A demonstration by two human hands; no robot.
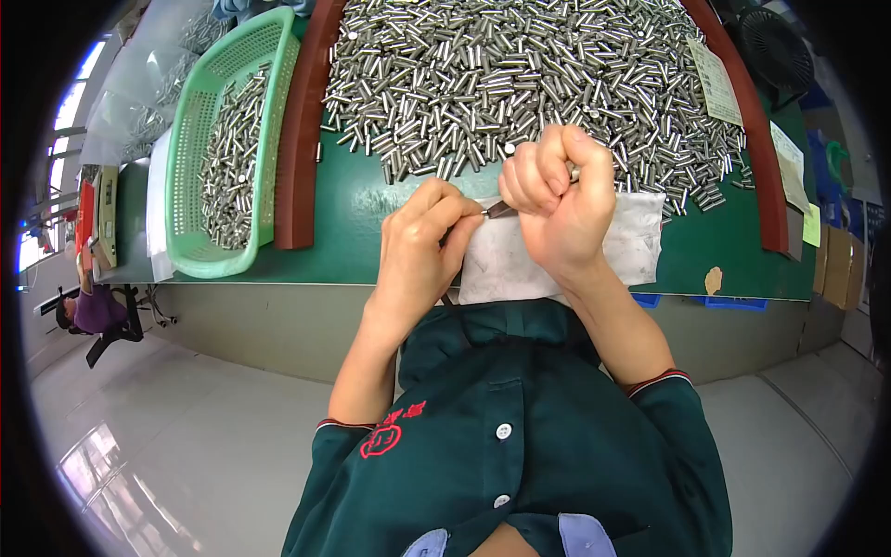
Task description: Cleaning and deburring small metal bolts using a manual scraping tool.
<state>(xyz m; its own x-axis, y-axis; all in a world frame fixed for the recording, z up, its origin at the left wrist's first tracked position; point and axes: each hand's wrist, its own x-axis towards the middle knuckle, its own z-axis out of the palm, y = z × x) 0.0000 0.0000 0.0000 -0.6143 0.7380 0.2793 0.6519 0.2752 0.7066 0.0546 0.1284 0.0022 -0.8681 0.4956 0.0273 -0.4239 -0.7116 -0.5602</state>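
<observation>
My left hand (420, 246) is closed around a thin dark metal tool whose tip (501, 211) points right toward my other hand. My right hand (557, 190) is curled into a fist holding a small shiny metal cylinder (574, 174), only a bit of it showing between the fingers. Both hands hover over a white cloth (631, 243) spread at the front edge of the green table (353, 209). Just behind them lies a big heap of shiny metal cylinders (520, 74).
A light green plastic basket (190, 181) holding several more cylinders sits at the left. A red-brown curved border (295, 139) rings the heap. Paper sheets (716, 82) lie at the right, a black fan (775, 46) stands far right. Another person (93, 311) sits far left.
</observation>
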